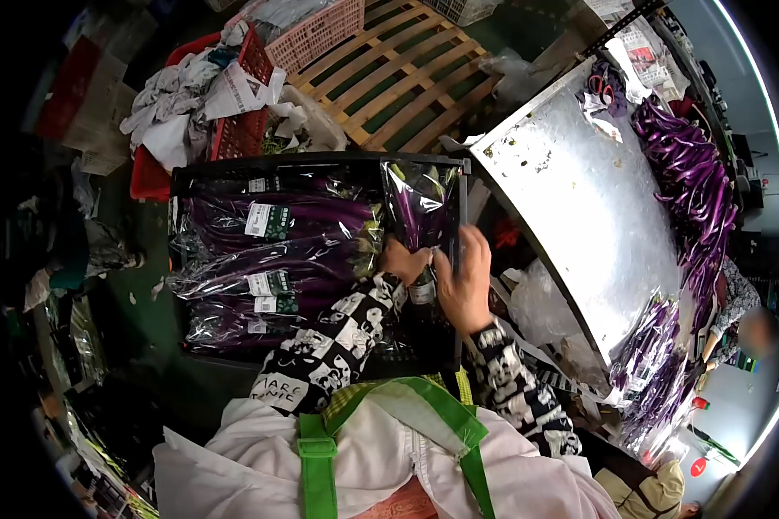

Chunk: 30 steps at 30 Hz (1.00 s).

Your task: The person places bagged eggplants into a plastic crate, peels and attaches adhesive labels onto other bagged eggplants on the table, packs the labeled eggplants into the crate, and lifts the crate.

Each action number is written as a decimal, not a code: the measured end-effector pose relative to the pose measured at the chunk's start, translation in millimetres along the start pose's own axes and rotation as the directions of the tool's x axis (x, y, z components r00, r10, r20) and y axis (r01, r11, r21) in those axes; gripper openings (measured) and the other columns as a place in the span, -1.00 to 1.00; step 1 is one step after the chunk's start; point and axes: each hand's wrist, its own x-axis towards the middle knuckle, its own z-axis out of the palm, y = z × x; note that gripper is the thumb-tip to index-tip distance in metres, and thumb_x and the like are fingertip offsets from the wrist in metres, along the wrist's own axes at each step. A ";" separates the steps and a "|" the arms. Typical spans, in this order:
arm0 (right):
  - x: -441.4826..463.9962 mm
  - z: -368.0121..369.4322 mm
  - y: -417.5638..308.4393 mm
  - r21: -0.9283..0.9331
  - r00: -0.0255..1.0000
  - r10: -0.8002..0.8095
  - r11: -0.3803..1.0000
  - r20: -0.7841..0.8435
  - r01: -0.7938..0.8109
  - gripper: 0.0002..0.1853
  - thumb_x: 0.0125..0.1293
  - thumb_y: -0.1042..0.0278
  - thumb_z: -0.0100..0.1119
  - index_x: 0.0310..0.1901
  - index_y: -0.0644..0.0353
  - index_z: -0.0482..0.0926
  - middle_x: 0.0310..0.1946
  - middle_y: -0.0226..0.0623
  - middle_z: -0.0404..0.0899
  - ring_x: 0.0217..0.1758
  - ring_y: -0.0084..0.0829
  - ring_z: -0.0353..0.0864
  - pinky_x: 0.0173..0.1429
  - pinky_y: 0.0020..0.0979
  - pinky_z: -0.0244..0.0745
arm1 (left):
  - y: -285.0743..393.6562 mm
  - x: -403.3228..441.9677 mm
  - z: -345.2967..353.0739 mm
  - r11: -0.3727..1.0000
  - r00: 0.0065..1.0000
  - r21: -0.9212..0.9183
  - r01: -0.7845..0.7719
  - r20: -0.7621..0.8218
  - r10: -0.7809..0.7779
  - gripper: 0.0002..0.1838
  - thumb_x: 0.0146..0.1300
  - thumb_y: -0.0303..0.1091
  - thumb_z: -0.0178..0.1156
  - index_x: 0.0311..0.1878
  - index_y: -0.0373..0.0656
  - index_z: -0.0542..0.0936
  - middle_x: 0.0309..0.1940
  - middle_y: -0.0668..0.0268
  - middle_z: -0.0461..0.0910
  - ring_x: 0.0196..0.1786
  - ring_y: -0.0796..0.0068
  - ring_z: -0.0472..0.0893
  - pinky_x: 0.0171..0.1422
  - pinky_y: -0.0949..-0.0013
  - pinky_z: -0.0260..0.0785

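Note:
A bag of long purple eggplants (420,203) in clear film lies lengthwise along the right side of a black crate (460,342). My left hand (400,259) is closed on the left edge of this bag, its thumb across the film. Beside the bag's right edge, my right hand (466,281) is open, with fingers stretched and its thumb near the film. To the left, several more wrapped eggplant bags (312,216) fill the crate crosswise, with white and green labels. My forearms hide part of the crate's near side.
A metal table (580,190) stands at the right, with loose eggplants (688,186) and bagged ones (653,363) along its far edge. A wooden pallet (398,69) lies ahead. Red baskets (242,130) hold crumpled paper. Other people are at the far right.

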 end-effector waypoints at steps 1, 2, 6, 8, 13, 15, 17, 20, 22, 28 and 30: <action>15.7 8.6 0.1 -0.010 0.999 -0.034 0.999 -0.013 0.034 -0.48 0.15 0.47 0.26 0.13 0.38 0.33 0.12 0.11 0.33 0.18 0.06 0.33 0.26 -0.15 0.26 | -53.8 45.9 35.4 0.971 0.973 -0.074 -0.226 0.023 0.228 -0.18 0.03 -0.11 0.29 0.26 -0.41 0.21 0.10 -0.11 0.47 0.14 0.11 0.51 0.22 0.19 0.34; 30.6 18.6 -0.3 -0.020 0.998 -0.061 0.998 -0.029 0.061 -0.46 0.14 0.48 0.26 0.15 0.39 0.31 0.16 0.12 0.30 0.20 0.06 0.31 0.28 -0.13 0.24 | -56.8 53.7 41.6 0.971 0.973 -0.070 -0.228 0.027 0.231 -0.18 0.03 -0.11 0.29 0.26 -0.41 0.21 0.10 -0.11 0.47 0.14 0.11 0.51 0.22 0.19 0.34; 54.5 85.5 30.3 -0.239 0.984 -0.081 0.964 0.157 0.117 -0.42 0.17 0.26 0.26 0.17 0.37 0.34 0.24 0.02 0.27 0.35 0.05 0.16 0.34 -0.11 0.20 | -46.6 50.3 48.6 0.708 0.926 -0.646 -0.287 0.004 0.378 -0.31 0.27 -0.06 0.08 0.34 -0.29 0.17 0.26 0.01 0.33 0.27 0.20 0.39 0.33 0.24 0.21; 47.8 100.2 32.2 -0.267 0.977 0.009 0.963 0.214 0.050 -0.51 0.16 0.26 0.25 0.07 0.36 0.44 0.22 -0.01 0.30 0.37 0.04 0.14 0.35 -0.11 0.20 | -36.4 35.3 34.8 0.604 0.941 -0.797 -0.026 0.185 0.284 -0.33 0.35 0.02 -0.08 0.36 -0.28 0.16 0.31 -0.02 0.25 0.32 0.15 0.33 0.37 0.23 0.15; 44.0 24.1 18.4 -0.354 0.995 0.059 0.931 -0.086 -0.086 -0.42 0.08 0.28 0.32 0.11 0.32 0.35 -0.07 0.00 0.46 0.00 -0.01 0.41 0.10 -0.09 0.33 | 54.7 -26.3 -62.8 0.694 0.698 0.071 -0.716 0.085 0.711 -0.51 0.08 -0.47 0.15 0.10 -0.45 0.39 -0.02 -0.14 0.50 0.07 -0.09 0.49 0.14 0.07 0.33; 27.0 5.9 31.2 -0.375 0.978 0.207 0.904 -0.039 -0.206 -0.37 0.09 0.20 0.32 0.11 0.36 0.31 -0.11 0.06 0.47 -0.08 0.04 0.45 0.00 -0.10 0.39 | 101.9 8.5 -77.8 0.568 0.576 0.122 -0.814 0.035 0.817 -0.55 0.08 -0.47 0.10 0.08 -0.43 0.41 -0.04 -0.13 0.51 0.05 -0.06 0.49 0.14 0.10 0.33; 1.2 3.2 52.2 -0.164 0.863 0.438 0.898 0.252 -0.408 -0.37 0.14 0.10 0.30 0.05 0.43 0.29 -0.23 0.19 0.48 -0.28 0.17 0.53 -0.19 -0.01 0.46 | 117.9 64.7 -64.2 0.389 0.410 0.409 -0.825 -0.039 0.911 -0.55 0.09 -0.41 0.07 0.08 -0.37 0.43 -0.10 -0.07 0.53 0.01 -0.02 0.50 0.15 0.09 0.32; -21.6 32.2 57.7 -0.259 0.931 0.348 0.914 0.111 -0.311 -0.64 0.25 0.22 0.17 -0.19 0.35 0.31 -0.37 0.20 0.50 -0.31 0.22 0.52 -0.24 0.04 0.45 | 119.1 90.6 -42.5 0.406 0.585 0.514 -0.756 0.251 0.771 -0.61 0.02 -0.36 0.06 -0.03 -0.21 0.51 -0.18 0.10 0.57 -0.03 0.08 0.50 0.15 0.09 0.28; -19.4 33.1 58.0 -0.231 0.914 0.388 0.906 0.117 -0.355 -0.69 0.25 0.28 0.16 -0.25 0.36 0.30 -0.40 0.20 0.48 -0.30 0.22 0.50 -0.24 0.03 0.42 | 114.3 85.4 -37.6 0.394 0.540 0.495 -0.774 0.193 0.819 -0.64 0.01 -0.37 0.07 -0.06 -0.17 0.52 -0.19 0.17 0.58 -0.04 0.12 0.52 0.12 0.12 0.29; -17.3 30.0 56.4 -0.080 0.888 0.439 0.898 0.136 -0.432 -0.75 0.25 0.40 0.15 -0.31 0.37 0.29 -0.46 0.27 0.44 -0.31 0.28 0.46 -0.28 0.01 0.36 | 112.8 88.4 -47.0 0.328 0.478 0.463 -0.824 0.256 0.840 -0.69 0.07 -0.40 0.13 -0.05 -0.10 0.53 -0.26 0.21 0.59 -0.11 0.15 0.52 0.04 0.14 0.29; -17.7 29.0 57.0 -0.063 0.876 0.463 0.886 0.138 -0.459 -0.75 0.25 0.40 0.14 -0.32 0.38 0.29 -0.48 0.26 0.45 -0.33 0.28 0.47 -0.30 0.00 0.37 | 115.4 83.7 -45.1 0.293 0.419 0.432 -0.853 0.233 0.877 -0.72 0.06 -0.39 0.21 -0.10 -0.14 0.53 -0.29 0.21 0.58 -0.14 0.16 0.52 0.01 0.14 0.27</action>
